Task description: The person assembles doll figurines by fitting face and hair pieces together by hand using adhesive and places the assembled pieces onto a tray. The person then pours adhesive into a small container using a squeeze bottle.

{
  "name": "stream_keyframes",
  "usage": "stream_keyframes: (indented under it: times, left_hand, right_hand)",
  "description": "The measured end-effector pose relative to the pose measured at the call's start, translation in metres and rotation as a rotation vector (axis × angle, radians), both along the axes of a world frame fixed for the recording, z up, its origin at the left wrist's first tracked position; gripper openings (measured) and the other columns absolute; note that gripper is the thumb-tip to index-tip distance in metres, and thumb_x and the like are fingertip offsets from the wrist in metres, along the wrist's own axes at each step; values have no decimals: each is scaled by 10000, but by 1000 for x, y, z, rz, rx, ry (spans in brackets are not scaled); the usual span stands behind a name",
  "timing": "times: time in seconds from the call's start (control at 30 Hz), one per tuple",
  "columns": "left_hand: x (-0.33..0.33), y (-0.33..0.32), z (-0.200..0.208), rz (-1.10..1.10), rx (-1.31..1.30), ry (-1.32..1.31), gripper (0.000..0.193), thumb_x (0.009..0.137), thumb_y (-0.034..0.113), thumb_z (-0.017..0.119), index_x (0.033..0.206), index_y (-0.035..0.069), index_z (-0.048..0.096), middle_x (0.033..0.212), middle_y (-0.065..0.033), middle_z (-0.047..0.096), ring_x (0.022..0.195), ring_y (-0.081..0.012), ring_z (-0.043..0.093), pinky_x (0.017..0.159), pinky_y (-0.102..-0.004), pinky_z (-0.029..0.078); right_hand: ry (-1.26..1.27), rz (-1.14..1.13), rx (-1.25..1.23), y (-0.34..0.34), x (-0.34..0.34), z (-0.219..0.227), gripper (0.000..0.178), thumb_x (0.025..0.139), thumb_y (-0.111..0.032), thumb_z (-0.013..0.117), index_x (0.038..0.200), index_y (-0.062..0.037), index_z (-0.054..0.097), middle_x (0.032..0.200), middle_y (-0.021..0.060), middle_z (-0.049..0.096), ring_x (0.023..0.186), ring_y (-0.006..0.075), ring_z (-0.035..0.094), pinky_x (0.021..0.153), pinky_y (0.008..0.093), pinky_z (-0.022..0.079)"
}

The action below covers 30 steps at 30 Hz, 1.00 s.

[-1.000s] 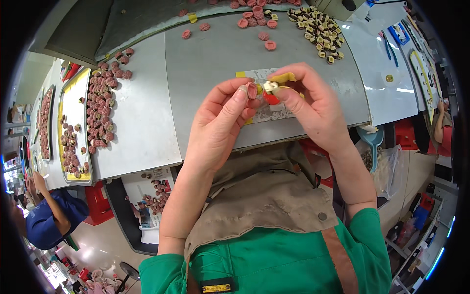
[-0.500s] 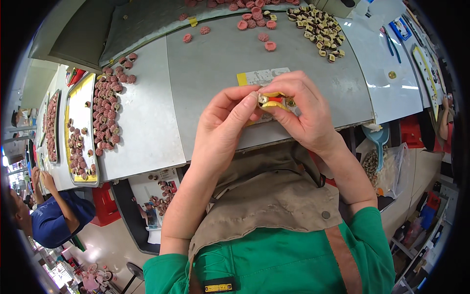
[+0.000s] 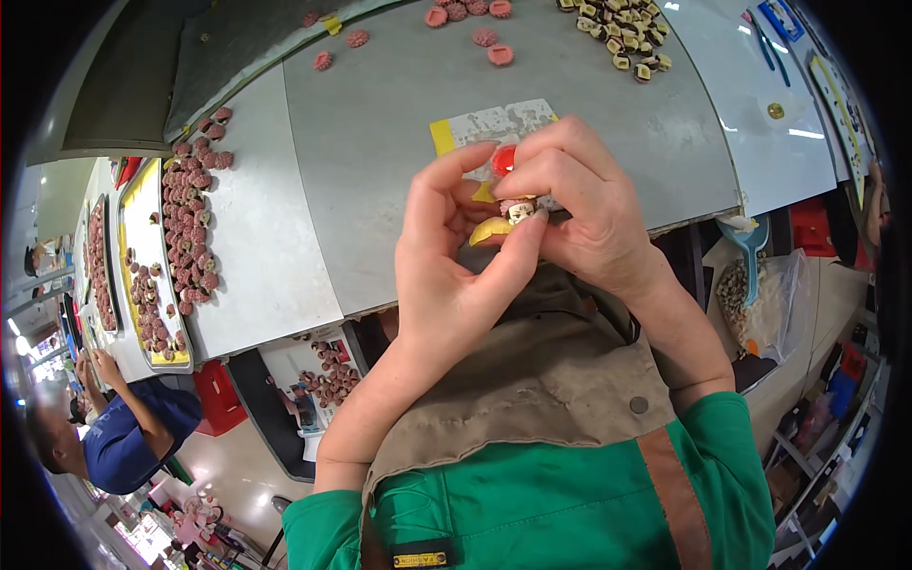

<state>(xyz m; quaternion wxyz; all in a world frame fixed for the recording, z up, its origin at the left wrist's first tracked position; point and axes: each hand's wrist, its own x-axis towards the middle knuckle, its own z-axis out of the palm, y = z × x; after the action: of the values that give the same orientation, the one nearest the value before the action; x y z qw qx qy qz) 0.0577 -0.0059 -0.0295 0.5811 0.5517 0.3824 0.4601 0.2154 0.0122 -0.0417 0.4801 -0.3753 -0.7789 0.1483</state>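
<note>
A small figure piece (image 3: 519, 213), with a pale face-like front and a pink bumpy part, is pinched in front of me. My left hand (image 3: 456, 247) presses its thumb on the piece, its fingers curled behind. My right hand (image 3: 584, 204) grips the piece from the other side, fingers bent and close together. Beside it, a curved yellow part (image 3: 489, 230) shows between the hands. A round red thing (image 3: 503, 160) sits at the fingertips of both hands; I cannot tell which holds it. Below the hands lies a worn white-grey card (image 3: 503, 119) with a yellow edge.
Pink bumpy pieces (image 3: 499, 55) lie at the far side, cream-and-dark pieces (image 3: 622, 43) at far right. Many brownish-pink pieces (image 3: 190, 237) line the left, next to a tray (image 3: 187, 356). Pliers (image 3: 771, 52) rest at right. A co-worker (image 3: 142, 427) in blue is at left.
My hands have come slightly nearer to me and turned. The pale front of the piece is now under my left thumb, and the round red thing shows above. The view has shifted.
</note>
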Motion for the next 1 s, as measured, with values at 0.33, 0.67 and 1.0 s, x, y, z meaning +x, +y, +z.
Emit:
stream_keyframes:
  times: [0.33,0.67,1.0]
  left_hand:
    - [-71,-34,50,7,117,53,462,834,106,668,1248,26,478,1005,-60,574,839,-100,577,736,-252,492]
    - [-376,-9,82,905,543,1222,267,879,206,604,1048,1,633,961,-132,660,885,-237,640,787,-337,488]
    - [-261,84,60,526,601,1022,229,838,110,616,1065,88,637,981,-127,600,955,-310,542,826,-393,438]
  right_hand:
    - [-178,-72,-13,-44,-62,56,314,707,-151,726,972,-57,587,977,120,567,896,296,552,756,368,463]
    - [-128,-91,-117,-86,-55,85,287,877,-170,635,1102,-12,554,1109,116,516,1033,224,497,916,317,383]
    - [-140,-259,-244,-13,16,66,172,851,-26,590,1022,-15,585,1040,97,559,950,205,550,832,284,429]
